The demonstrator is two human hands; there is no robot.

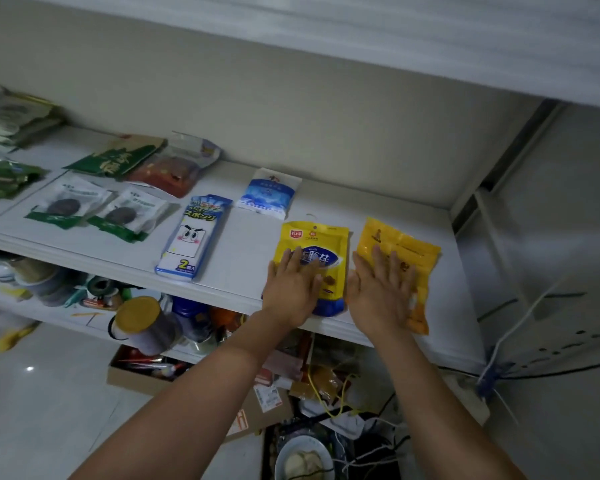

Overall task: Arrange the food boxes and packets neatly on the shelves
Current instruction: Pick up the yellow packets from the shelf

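From the head view, your left hand [293, 289] lies flat on the yellow packet [314, 237], fingers straight and spread, gripping nothing. Your right hand [383, 296] lies the same way on the orange packet [407, 247], palm down and fingers straight.

Both packets lie flat at the front right of the white shelf [250, 244], side by side with a narrow gap between them. Their lower ends reach the shelf's front edge. The orange one is turned slightly clockwise.

To the left of them lies a sponge pack [193, 233], with a blue packet [267, 195] behind it, nearer the wall. Further left, two clear packets [68, 202] with green trim sit next to each other. Behind those, a green packet [115, 157] overlaps a red packet [170, 171].

On the lower shelf [49, 310], a jar [141, 315] with a yellow lid lies tipped among clutter.
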